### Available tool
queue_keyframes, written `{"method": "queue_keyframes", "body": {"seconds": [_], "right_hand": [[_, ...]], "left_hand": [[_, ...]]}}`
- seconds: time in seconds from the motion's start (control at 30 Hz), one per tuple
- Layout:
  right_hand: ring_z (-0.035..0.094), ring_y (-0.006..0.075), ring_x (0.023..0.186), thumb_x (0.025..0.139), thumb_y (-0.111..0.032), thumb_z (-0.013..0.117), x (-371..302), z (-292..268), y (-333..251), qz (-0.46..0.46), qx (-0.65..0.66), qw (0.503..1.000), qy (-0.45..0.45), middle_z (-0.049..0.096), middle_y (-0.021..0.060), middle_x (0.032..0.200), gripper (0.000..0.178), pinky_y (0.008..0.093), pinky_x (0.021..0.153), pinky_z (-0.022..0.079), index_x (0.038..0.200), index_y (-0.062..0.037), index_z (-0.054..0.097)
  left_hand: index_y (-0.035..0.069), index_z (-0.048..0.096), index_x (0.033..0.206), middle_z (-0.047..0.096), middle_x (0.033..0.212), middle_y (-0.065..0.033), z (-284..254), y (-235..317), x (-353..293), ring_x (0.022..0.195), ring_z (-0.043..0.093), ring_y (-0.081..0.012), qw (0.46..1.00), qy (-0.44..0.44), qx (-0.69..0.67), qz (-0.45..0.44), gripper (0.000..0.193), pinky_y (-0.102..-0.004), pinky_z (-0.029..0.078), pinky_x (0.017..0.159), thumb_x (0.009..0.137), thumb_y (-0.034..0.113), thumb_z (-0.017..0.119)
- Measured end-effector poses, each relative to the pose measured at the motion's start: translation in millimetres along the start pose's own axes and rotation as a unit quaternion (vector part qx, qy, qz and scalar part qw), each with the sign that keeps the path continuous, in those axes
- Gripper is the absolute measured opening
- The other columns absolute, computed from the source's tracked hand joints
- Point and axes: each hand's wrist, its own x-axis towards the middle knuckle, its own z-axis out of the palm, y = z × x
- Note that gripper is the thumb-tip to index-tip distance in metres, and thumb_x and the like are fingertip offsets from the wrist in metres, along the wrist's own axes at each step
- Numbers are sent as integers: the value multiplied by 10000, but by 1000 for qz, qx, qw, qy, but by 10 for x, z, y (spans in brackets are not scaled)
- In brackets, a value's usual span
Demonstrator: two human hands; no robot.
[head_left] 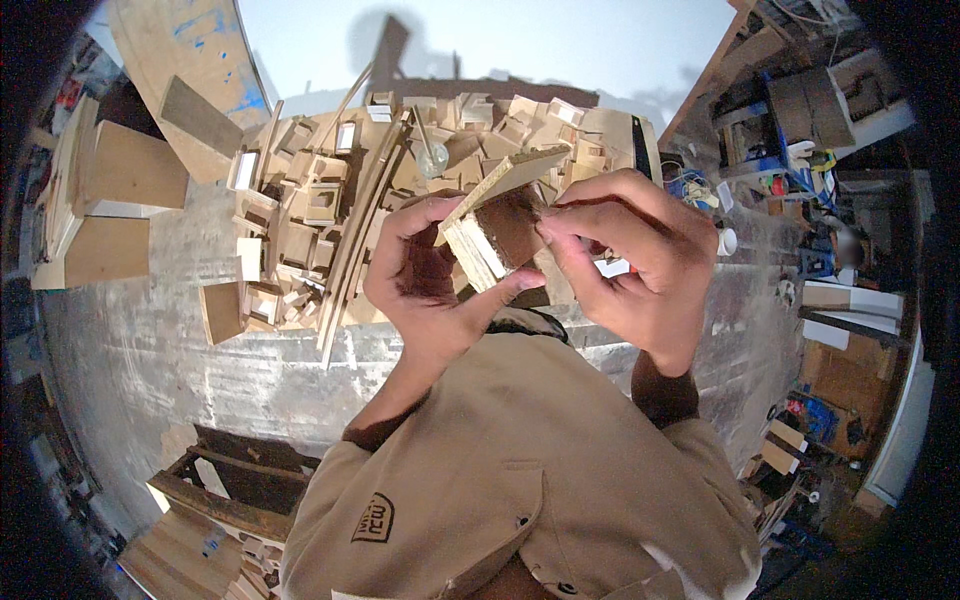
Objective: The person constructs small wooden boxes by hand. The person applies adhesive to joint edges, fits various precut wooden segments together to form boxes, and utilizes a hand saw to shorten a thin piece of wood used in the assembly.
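Note:
Close in front of my chest, a small wooden box-like piece (474,252) sits tilted in my left hand (415,285). Its thumb and fingers wrap round the piece from the left and below. The piece has a pale, rough-edged panel standing up at an angle, a light side block and a dark brown inner face. My right hand (640,260) pinches with thumb and forefinger at the right edge of that brown face. What lies between those fingertips, if anything, is too small to make out.
Many small wooden pieces (325,200) crowd the low work surface ahead, with long wooden strips (365,240) lying across them. A clear round container (431,160) with a stick stands among them. Larger boards (135,170) lean at the left; tools and cables (790,180) clutter the right.

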Motion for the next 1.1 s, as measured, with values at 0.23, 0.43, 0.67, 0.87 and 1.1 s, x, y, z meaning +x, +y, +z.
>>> {"method": "queue_keyframes", "body": {"seconds": [0.23,0.43,0.67,0.87,1.1], "right_hand": [[650,152,652,654,52,768,75,-1,-119,9,-28,1000,-11,665,59,821,212,251,541,497,832,-54,723],[651,182,650,677,-53,769,68,21,-96,-13,-44,999,-18,643,10,889,253,300,554,514,906,-127,691],[652,191,655,668,-36,760,63,48,-87,-18,-49,998,-23,642,15,896,278,308,565,516,923,-122,689],[642,163,649,644,78,753,102,12,-119,15,-38,999,-23,656,60,829,280,264,528,480,884,-60,713],[661,206,675,697,-29,754,73,-60,-64,4,-35,999,-42,643,36,885,242,314,574,528,917,-102,687]], "left_hand": [[-30,534,1157,570,1153,-137,-74,18,20,1050,608,-198,1000,10,-2,-4,702,-304,544,880,574,24,922],[-14,550,1161,571,1154,-132,-88,112,43,1064,604,-211,999,9,-11,-52,700,-312,553,889,569,18,921],[-8,548,1170,571,1160,-124,-119,96,50,1076,603,-213,998,-8,-21,-52,695,-312,563,885,581,21,915],[-8,547,1166,579,1156,-126,-101,130,42,1080,603,-209,997,-1,-23,-79,689,-307,562,891,585,30,916],[-18,543,1167,581,1171,-147,-77,104,53,1093,602,-218,999,-23,-16,-29,683,-324,564,896,594,30,912]]}}
